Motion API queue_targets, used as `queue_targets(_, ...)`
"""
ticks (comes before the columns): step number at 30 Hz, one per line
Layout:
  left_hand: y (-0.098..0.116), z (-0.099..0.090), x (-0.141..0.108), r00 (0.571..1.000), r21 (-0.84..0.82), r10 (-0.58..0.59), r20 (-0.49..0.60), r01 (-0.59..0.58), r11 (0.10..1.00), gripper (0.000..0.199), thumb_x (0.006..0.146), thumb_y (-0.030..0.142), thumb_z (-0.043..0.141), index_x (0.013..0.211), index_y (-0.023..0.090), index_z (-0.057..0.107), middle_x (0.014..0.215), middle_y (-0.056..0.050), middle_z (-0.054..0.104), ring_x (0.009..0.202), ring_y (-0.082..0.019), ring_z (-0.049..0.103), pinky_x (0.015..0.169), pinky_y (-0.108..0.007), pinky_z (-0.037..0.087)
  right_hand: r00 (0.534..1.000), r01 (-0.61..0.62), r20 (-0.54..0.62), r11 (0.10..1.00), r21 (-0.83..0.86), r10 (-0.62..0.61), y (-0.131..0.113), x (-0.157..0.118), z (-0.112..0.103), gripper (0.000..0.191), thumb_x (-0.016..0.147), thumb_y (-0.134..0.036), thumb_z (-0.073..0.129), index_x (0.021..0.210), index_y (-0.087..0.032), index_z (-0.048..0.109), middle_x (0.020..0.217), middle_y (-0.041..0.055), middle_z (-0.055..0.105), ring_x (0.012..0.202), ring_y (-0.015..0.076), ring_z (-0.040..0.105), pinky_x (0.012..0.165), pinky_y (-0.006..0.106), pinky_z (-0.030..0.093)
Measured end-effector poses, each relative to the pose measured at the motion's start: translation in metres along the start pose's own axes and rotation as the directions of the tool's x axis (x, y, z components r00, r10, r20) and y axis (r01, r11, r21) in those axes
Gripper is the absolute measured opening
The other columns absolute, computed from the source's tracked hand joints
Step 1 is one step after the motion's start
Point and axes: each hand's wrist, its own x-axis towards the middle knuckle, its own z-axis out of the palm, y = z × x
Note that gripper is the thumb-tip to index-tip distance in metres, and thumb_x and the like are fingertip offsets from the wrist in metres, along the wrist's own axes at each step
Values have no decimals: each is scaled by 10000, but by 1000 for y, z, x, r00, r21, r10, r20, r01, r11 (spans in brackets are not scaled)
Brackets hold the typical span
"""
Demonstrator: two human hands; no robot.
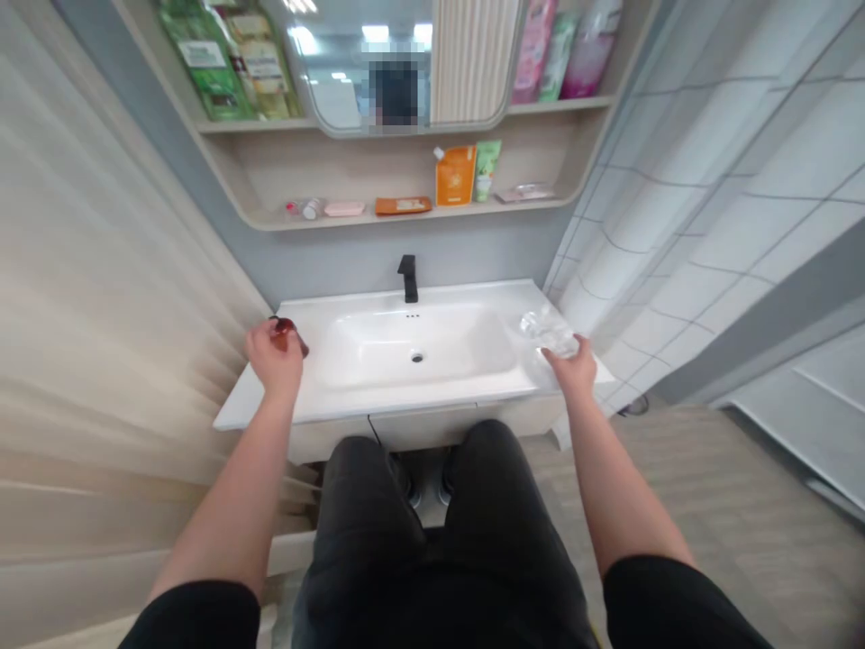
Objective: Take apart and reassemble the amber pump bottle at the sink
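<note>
Pinching a shiny brown thing (285, 334), the left hand (276, 357) is over the left end of the white counter (253, 397). Right of the sink (378, 351), the right hand (574, 366) grips a see-through thing (550, 330).

black faucet (409, 278) behind basin | orange pouch (455, 176) beside green tube (487, 170) | pink bottle (533, 52), apparently, upper right

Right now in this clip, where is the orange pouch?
In the head view, the orange pouch stands on the lower shelf, right of centre, just left of the green tube.
</note>
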Motion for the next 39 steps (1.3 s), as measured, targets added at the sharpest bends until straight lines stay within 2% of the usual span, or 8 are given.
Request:
queue_targets(6, 101, 23, -72, 881, -427, 135, 453, 82, 901, 199, 1027, 375, 688, 1119, 217, 768, 1163, -80, 806, 1147, -257, 744, 1061, -440, 590, 923, 41, 339, 922, 386, -183, -77, -87, 34, 947, 590, -673, 960, 1365, -234, 637, 1123, 87, 750, 974, 307, 710, 901, 478, 629)
queue_targets(11, 162, 34, -109, 639, -656, 376, 672, 276, 703, 404, 991, 468, 772, 1339, 264, 803, 1511, -125, 746, 1454, -324, 666, 1271, -539, 490, 663, -56, 606, 778, 626, -440, -140, -162, 59, 855, 614, -583, 1035, 1324, -259, 686, 1166, 64, 768, 975, 260, 721, 906, 402, 628)
queue_targets(16, 161, 19, -114, 503, -656, 443, 742, 411, 633, 404, 954, 515, 821, 1247, 239, 862, 1450, -143, 781, 1380, -343, 716, 1235, -520, 522, 473, -114, 643, 682, 722, -602, -167, -196, 58, 880, 636, -526, 1058, 1396, -261, 702, 1309, 76, 778, 1149, 295, 742, 1004, 414, 616)
queue_targets(19, 157, 11, -119, 509, -576, 334, 793, 450, 683, 367, 878, 475, 888, 1141, 219, 866, 1280, -130, 840, 1212, -324, 777, 1117, -473, 578, 487, -73, 637, 699, 712, -598, -170, -209, 56, 828, 655, -500, 1054, 1366, -245, 716, 1272, 76, 790, 1148, 297, 745, 997, 412, 607)
queue_targets(24, 163, 7, -137, 660, -554, 143, 737, 470, 687, 439, 683, 400, 1013, 898, 220, 675, 1067, -59, 805, 1000, -256, 754, 952, -400, 590, 546, -47, 619, 717, 695, -564, -172, -222, 52, 876, 635, -482, 1067, 1399, -239, 713, 1254, 84, 801, 1128, 304, 752, 1009, 429, 599)
queue_targets(30, 151, -3, -144, 586, -649, 288, 757, 623, 437, 694, 762, 451, 1012, 1290, 257, 606, 1176, -98, 799, 1266, -306, 732, 1105, -452, 537, 539, -26, 629, 735, 677, -560, -167, -224, 44, 862, 640, -503, 1067, 1388, -253, 718, 1254, 67, 791, 1073, 277, 745, 973, 412, 600)
queue_targets(34, 144, -1, -145, 691, -671, 171, 702, 562, 484, 813, 619, 404, 1093, 1263, 263, 617, 1035, -31, 754, 1201, -294, 736, 1113, -438, 520, 548, -45, 630, 733, 679, -550, -164, -226, 42, 845, 632, -531, 1068, 1353, -260, 721, 1236, 58, 791, 1061, 269, 743, 974, 409, 603)
queue_targets(39, 147, -1, -150, 588, -621, 260, 766, 576, 531, 807, 645, 420, 1088, 1281, 253, 621, 1149, -64, 769, 1116, -272, 740, 1067, -423, 528, 543, -78, 633, 717, 692, -552, -164, -230, 39, 899, 605, -517, 1080, 1385, -259, 713, 1238, 61, 790, 1053, 268, 740, 978, 413, 605)
